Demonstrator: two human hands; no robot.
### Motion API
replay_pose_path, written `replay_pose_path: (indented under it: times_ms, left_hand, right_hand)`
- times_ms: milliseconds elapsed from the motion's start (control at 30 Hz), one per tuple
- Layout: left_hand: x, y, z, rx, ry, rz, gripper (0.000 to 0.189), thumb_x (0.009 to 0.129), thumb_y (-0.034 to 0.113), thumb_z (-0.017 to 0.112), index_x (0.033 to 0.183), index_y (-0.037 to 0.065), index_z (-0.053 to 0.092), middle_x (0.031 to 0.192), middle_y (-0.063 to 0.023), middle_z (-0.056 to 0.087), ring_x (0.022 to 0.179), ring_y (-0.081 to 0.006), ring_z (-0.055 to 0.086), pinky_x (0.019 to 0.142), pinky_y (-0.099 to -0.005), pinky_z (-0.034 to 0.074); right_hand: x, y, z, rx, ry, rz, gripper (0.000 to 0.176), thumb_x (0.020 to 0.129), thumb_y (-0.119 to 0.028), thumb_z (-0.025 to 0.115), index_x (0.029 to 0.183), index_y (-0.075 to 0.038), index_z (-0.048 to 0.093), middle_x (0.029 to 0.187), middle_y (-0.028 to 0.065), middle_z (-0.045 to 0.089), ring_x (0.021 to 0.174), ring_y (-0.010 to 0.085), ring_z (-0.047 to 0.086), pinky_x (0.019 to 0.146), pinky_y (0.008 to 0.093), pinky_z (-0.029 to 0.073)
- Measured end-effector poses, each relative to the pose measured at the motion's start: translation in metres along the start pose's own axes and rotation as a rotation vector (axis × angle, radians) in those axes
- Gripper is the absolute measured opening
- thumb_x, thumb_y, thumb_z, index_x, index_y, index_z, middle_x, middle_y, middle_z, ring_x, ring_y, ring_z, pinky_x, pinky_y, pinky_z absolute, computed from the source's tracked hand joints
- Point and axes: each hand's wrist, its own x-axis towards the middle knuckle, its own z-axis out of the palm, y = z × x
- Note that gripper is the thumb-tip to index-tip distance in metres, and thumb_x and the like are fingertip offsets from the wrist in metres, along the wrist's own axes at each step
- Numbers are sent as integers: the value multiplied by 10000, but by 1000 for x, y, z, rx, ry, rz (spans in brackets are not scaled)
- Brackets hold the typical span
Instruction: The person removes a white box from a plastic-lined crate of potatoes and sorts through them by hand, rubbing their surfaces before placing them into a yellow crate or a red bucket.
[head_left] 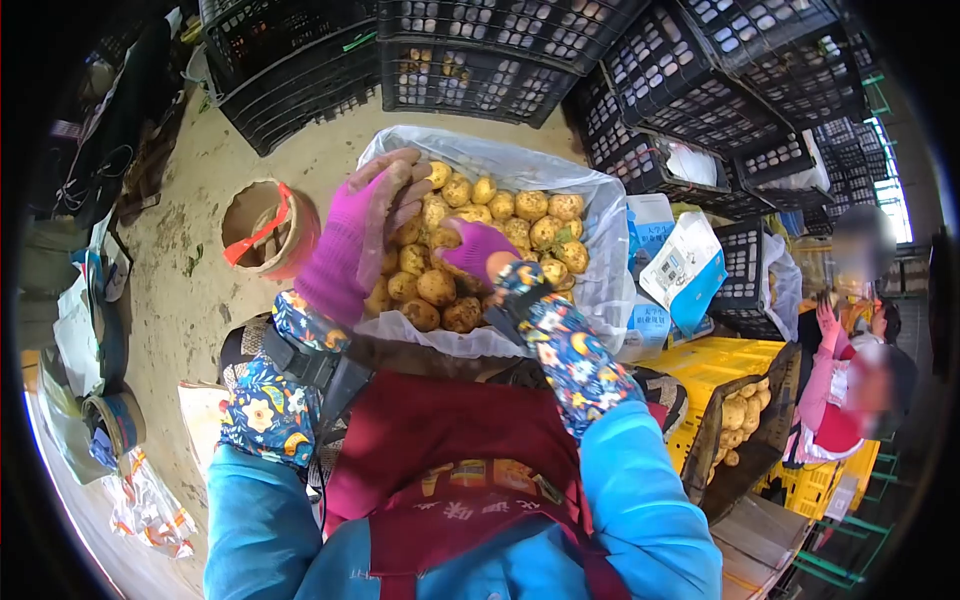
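A box lined with clear plastic film (600,240) stands before me, full of small yellow potatoes (520,232) with soil on some skins. My left hand (372,215), in a purple glove with soiled fingers, lies along the box's left side, fingers stretched out over the potatoes. In the middle of the heap my right hand (480,248), also purple-gloved, has its fingers curled around a potato (443,238). Its fingertips are partly hidden among the neighbouring potatoes.
A round tub (262,262) with a red strap stands left of the box. Black crates (475,80) are stacked behind and to the right. Blue-white cartons (680,265) sit right of the box. A tipped yellow crate (715,370) holds larger potatoes; another person (840,390) is beyond it.
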Motion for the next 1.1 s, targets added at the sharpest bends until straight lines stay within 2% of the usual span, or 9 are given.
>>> replay_pose_path:
  times_ms: [167,267,433,500,567,700,833,933,1100]
  left_hand:
    - [0,9,5,34,2,-15,515,1023,340,461,1384,-26,424,1311,-143,548,1188,-191,556,1003,-281,440]
    - [0,15,3,11,15,-7,515,1022,340,464,1382,-26,429,1302,-140,551,1183,-188,558,1000,-278,441]
    - [-1,11,13,33,24,-24,517,1006,354,486,1370,-11,455,1255,-117,569,1135,-167,570,968,-272,447]
    - [2,5,18,127,-9,-91,526,989,365,502,1366,0,467,1248,-113,573,1104,-161,574,964,-278,447]
    - [8,-12,22,233,-36,-110,550,930,320,599,1361,1,478,1238,-99,574,1060,-145,571,959,-299,455]
    - [22,-94,36,684,-143,164,749,793,240,777,1414,14,424,1335,-141,537,1211,-210,521,1009,-318,438]
    - [16,-91,58,803,-130,242,752,801,322,755,1414,28,434,1331,-179,552,1223,-260,553,1018,-357,445]
    - [11,-58,65,158,-220,-237,660,869,269,699,1427,48,423,1282,-114,567,1130,-173,573,842,-289,521]
    - [-3,-43,74,101,-240,-307,627,919,341,634,1446,93,402,1247,-41,566,1026,-143,585,711,-266,538]
  right_hand:
    - [40,0,36,-338,-15,107,835,652,-466,798,1332,-78,507,1303,241,546,1171,373,564,982,439,473]
    - [40,34,36,-207,158,127,906,609,-522,817,1320,-54,505,1306,228,537,1168,380,567,962,459,484]
    - [16,113,25,580,223,317,839,693,-329,841,1343,52,473,1231,183,599,1107,279,596,906,371,508]
    - [-27,126,12,553,115,190,770,743,-297,811,1351,31,471,1268,153,574,1110,257,593,863,374,532]
    - [-54,100,-2,1154,196,445,610,875,-291,700,1362,-8,466,1299,113,543,1109,243,597,792,383,571]
    - [-99,80,-14,1429,387,-42,355,918,-205,620,1216,-22,553,1274,79,528,1078,196,603,783,342,601]
    - [-135,33,-54,1566,394,-85,403,916,-196,615,1274,-46,505,1186,79,596,1044,206,636,790,359,601]
    - [-152,27,-63,1582,422,-139,481,934,-237,604,1353,-47,463,1295,117,563,1167,257,586,915,442,540]
    - [-171,17,-68,1363,538,36,659,848,-177,733,1401,-41,402,1281,98,548,1118,198,585,874,331,539]
